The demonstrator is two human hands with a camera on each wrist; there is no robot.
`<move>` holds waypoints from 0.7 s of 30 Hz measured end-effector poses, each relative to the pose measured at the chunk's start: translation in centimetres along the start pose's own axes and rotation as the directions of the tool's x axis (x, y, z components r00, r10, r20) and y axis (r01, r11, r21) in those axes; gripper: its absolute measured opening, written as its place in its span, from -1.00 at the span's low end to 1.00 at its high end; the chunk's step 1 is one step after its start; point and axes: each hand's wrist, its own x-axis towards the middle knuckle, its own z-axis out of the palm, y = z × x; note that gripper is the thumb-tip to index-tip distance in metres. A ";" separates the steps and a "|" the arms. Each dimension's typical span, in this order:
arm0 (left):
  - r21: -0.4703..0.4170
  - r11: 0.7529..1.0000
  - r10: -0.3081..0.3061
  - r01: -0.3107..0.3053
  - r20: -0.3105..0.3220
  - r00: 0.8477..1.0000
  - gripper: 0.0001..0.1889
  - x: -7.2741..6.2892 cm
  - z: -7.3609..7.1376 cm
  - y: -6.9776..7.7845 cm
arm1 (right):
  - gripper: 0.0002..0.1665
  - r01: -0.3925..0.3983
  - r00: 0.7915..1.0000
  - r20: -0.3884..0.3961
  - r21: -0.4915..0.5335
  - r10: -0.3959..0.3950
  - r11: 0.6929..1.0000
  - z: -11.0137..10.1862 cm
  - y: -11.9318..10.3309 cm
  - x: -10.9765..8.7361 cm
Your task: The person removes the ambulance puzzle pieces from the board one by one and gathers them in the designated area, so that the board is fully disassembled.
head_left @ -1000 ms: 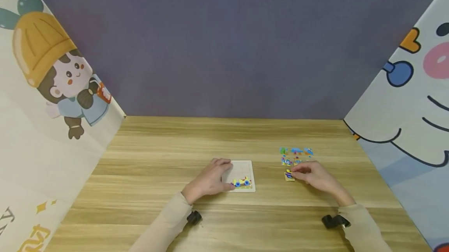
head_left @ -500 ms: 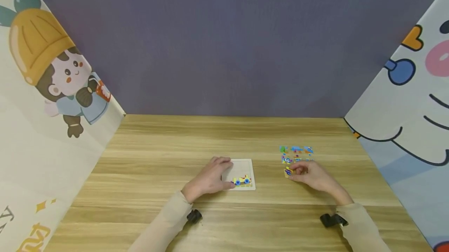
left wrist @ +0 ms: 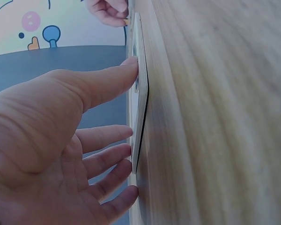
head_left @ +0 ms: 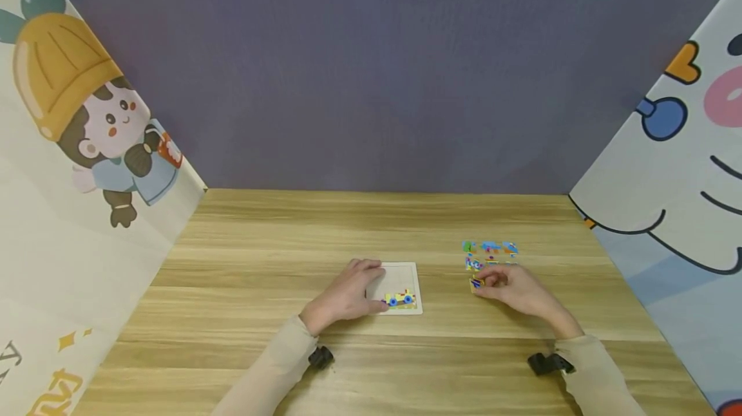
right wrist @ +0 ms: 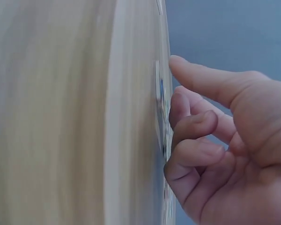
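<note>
My left hand (head_left: 348, 293) rests on a white square puzzle board (head_left: 400, 277), its thumb on the near part and its fingers, fairly straight, along the left and far edge. Fitted pieces in the board's near right corner show a yellow vehicle with blue wheels (head_left: 400, 299). To the right, my right hand (head_left: 516, 287) is low over the table at a small yellow and blue puzzle piece (head_left: 476, 284), which its fingertips partly cover. In the right wrist view, thumb and index finger stand apart near the piece (right wrist: 158, 82), with the other fingers loosely curled.
Several more puzzle pieces (head_left: 489, 246) lie in rows behind the right hand, partly hidden by it. The wooden table (head_left: 261, 242) ends at a dark back wall (head_left: 371, 81), with cartoon-printed panels at both sides.
My right fingertips have shifted slightly left and cover more of the yellow and blue piece. The left hand stays on the board. The head view has tipped down a little.
</note>
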 end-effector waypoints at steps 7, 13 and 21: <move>-0.001 1.000 0.004 -0.004 0.002 1.000 -0.23 0.0 0.0 0.0 | -0.62 0.059 0.998 0.024 0.035 -0.060 0.998 1.2 -1.6 0.6; -0.005 1.000 0.004 -0.004 0.002 1.000 -0.23 0.1 -0.1 0.0 | -0.63 0.111 0.992 0.049 0.039 -0.112 0.993 2.5 -2.9 1.2; -0.005 1.000 0.008 -0.008 0.003 1.000 -0.23 0.0 0.0 -0.1 | -0.62 0.123 0.982 0.128 0.142 -0.142 0.982 4.2 -4.3 1.8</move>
